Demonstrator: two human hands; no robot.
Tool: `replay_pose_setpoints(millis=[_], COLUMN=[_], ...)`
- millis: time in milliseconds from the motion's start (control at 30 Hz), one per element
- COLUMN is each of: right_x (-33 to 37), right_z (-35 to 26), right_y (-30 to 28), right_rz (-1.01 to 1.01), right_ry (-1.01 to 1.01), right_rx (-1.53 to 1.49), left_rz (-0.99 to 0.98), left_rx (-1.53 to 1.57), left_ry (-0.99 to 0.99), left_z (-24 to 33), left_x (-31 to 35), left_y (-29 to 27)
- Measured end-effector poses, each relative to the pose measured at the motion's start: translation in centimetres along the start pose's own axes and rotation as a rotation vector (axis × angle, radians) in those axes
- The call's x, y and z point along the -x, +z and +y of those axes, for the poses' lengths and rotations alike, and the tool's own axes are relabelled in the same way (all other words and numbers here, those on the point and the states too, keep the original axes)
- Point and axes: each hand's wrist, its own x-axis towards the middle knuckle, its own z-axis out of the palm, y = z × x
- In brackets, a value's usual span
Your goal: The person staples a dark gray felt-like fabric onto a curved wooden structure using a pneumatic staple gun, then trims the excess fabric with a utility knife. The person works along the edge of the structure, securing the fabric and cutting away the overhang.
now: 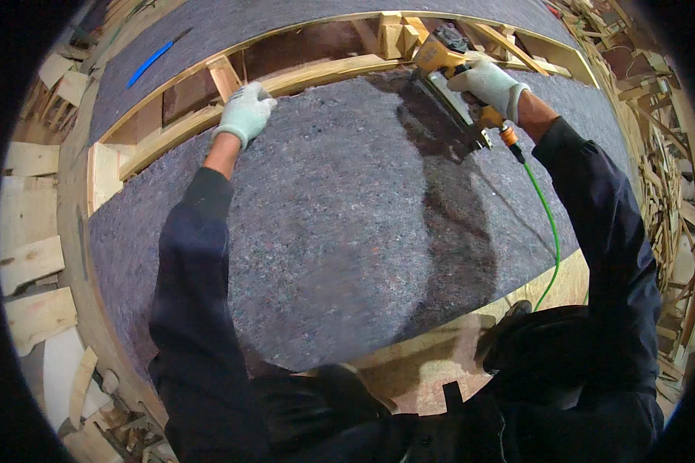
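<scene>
My left hand (245, 113), in a pale knitted glove, is closed at the far edge of a speckled grey felt sheet (324, 201), up against the long wooden rail of a frame (316, 75). Its fingers pinch the felt there. My right hand (486, 86), also gloved, grips the handle of a yellow and black pneumatic staple gun (438, 55). The gun's nose is at the wooden rail near a short upright block (394, 38). From the gun's handle a green air hose (550, 220) runs down past my right sleeve.
A blue pen-like tool with a dark tip (150, 64) lies on felt beyond the frame. Sheets of wood (35, 208) and offcuts are piled on the left. More scrap wood (660, 177) is heaped on the right. Pale board (417, 363) shows by my feet.
</scene>
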Motion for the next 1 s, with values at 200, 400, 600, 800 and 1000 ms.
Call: replay_pose_setpoints(millis=[200, 400, 600, 800, 1000], right_x=[1.7, 1.3, 3.1, 4.8, 4.6], right_z=[-6.7, -11.9, -15.7, -18.7, -20.8], right_y=[2.9, 8.3, 10.0, 11.3, 13.4], right_rz=[-0.109, -0.095, -0.093, -0.205, -0.21], right_ry=[-0.091, -0.056, -0.12, -0.168, -0.157], right_rx=[-0.073, 0.029, 0.045, 0.016, -0.023], left_rz=[0.006, 0.046, -0.029, -0.019, 0.12], left_rx=[0.021, 0.001, 0.083, 0.044, -0.003], left_ry=[0.04, 0.039, 0.137, 0.006, 0.014], left_z=[-0.3, -0.7, -5.3, -12.8, -13.3], left_x=[-0.1, -0.4, 1.9, 6.7, 6.1], left_y=[0.1, 0.9, -2.2, -7.5, -5.8])
